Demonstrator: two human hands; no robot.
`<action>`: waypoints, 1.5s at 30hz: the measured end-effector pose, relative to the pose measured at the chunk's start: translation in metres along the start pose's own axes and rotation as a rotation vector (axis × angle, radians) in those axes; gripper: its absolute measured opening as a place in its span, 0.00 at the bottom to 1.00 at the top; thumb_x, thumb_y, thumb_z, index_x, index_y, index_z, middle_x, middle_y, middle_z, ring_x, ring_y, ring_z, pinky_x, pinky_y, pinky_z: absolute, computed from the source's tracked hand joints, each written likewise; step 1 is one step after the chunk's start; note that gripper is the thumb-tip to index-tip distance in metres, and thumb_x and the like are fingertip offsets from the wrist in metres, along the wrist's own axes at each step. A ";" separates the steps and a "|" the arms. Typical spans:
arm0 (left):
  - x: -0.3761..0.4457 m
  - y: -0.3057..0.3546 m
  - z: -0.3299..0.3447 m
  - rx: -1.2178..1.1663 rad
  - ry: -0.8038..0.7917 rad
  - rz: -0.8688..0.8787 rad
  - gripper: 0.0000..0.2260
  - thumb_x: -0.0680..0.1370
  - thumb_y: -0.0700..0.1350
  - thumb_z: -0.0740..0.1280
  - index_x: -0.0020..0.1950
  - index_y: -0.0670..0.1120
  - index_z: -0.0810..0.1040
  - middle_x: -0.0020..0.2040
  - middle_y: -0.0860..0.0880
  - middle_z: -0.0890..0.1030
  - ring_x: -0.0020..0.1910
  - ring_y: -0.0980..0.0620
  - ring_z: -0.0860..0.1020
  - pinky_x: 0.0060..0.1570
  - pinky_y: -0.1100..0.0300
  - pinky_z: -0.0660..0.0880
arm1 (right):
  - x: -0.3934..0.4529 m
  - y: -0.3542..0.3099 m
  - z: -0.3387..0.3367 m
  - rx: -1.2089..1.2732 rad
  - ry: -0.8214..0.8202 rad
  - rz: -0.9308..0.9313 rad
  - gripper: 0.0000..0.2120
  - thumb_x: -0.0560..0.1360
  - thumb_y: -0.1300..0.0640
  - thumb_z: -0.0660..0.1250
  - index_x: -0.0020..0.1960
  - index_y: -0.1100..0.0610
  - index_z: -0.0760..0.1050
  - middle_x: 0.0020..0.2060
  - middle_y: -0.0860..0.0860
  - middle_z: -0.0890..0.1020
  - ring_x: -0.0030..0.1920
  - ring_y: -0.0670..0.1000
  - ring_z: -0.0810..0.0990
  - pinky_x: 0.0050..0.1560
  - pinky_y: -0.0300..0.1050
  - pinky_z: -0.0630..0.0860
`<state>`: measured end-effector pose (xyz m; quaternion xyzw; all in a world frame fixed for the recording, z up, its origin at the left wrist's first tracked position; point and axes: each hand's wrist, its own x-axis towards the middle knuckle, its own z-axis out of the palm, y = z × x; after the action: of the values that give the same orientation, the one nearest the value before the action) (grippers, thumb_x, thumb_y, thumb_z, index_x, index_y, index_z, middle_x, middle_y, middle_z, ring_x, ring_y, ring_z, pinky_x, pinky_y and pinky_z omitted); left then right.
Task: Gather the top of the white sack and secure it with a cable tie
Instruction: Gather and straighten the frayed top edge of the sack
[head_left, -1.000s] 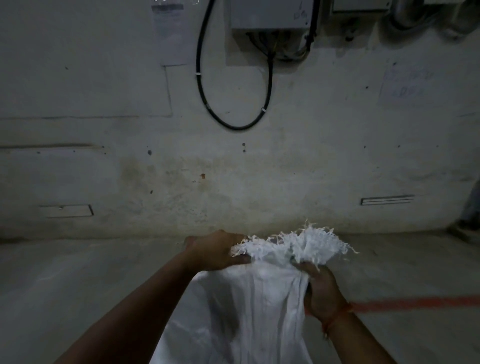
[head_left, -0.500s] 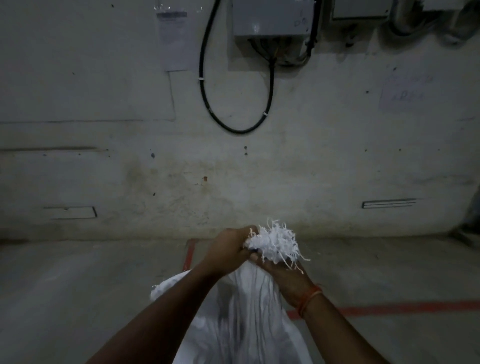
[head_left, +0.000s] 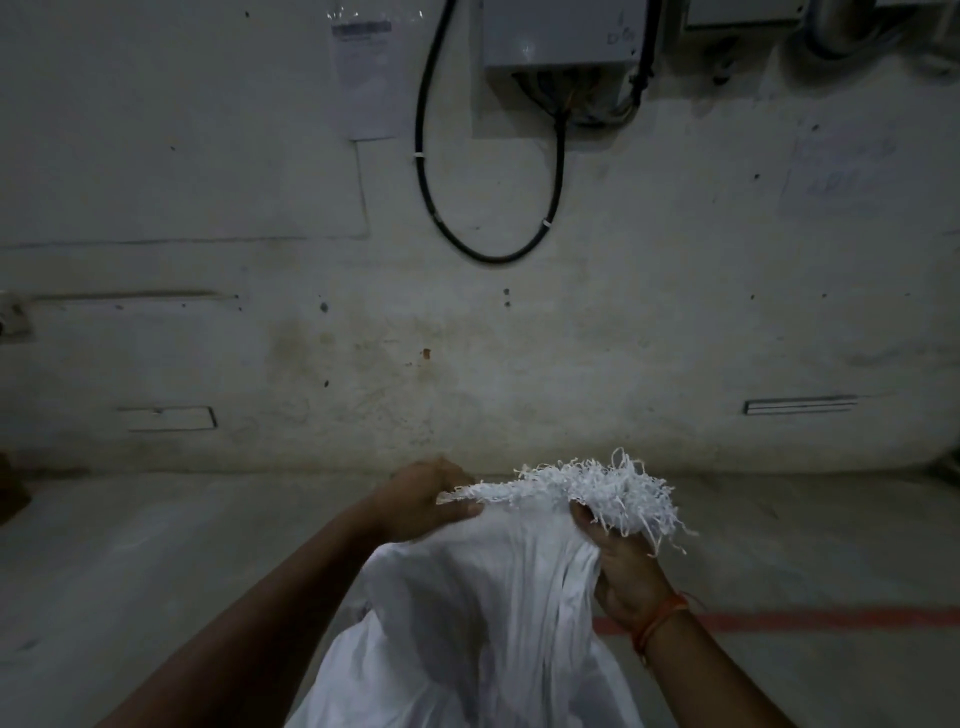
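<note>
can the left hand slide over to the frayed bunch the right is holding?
Probably yes: the left hand already grips the white sack at its top edge, and only loose fabric lies between it and the right hand.

White sack (head_left: 483, 613) upright, its frayed top bunched and pleated

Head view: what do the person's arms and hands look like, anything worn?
Both forearms are bare, no sleeves or gloves showing. The left hand wears nothing visible. The right hand has an orange-red thread band wrapped around its wrist.
</note>
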<state>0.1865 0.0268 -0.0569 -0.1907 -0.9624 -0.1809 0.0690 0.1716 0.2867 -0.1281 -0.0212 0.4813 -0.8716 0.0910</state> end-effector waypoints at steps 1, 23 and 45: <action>-0.001 0.001 0.004 -0.027 0.014 -0.024 0.28 0.75 0.71 0.57 0.59 0.52 0.82 0.55 0.52 0.85 0.54 0.53 0.81 0.55 0.56 0.76 | 0.000 0.000 0.003 0.006 0.030 -0.002 0.29 0.63 0.55 0.79 0.61 0.63 0.80 0.61 0.59 0.82 0.64 0.57 0.79 0.71 0.57 0.69; 0.015 0.008 0.033 -0.014 0.009 -0.042 0.34 0.69 0.72 0.69 0.71 0.59 0.71 0.65 0.57 0.81 0.62 0.57 0.79 0.63 0.57 0.75 | 0.010 0.010 0.013 -0.404 -0.134 0.076 0.10 0.79 0.58 0.66 0.58 0.60 0.81 0.54 0.57 0.85 0.54 0.51 0.85 0.52 0.41 0.81; 0.009 0.000 0.048 -0.018 0.063 -0.167 0.33 0.73 0.72 0.56 0.59 0.46 0.79 0.50 0.44 0.84 0.50 0.46 0.81 0.52 0.50 0.77 | -0.002 0.018 0.025 -0.129 -0.005 0.037 0.09 0.79 0.68 0.62 0.47 0.62 0.82 0.41 0.59 0.87 0.40 0.54 0.87 0.37 0.43 0.83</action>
<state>0.1757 0.0482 -0.0996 -0.1047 -0.9706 -0.2004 0.0821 0.1794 0.2572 -0.1297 -0.0202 0.5365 -0.8369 0.1068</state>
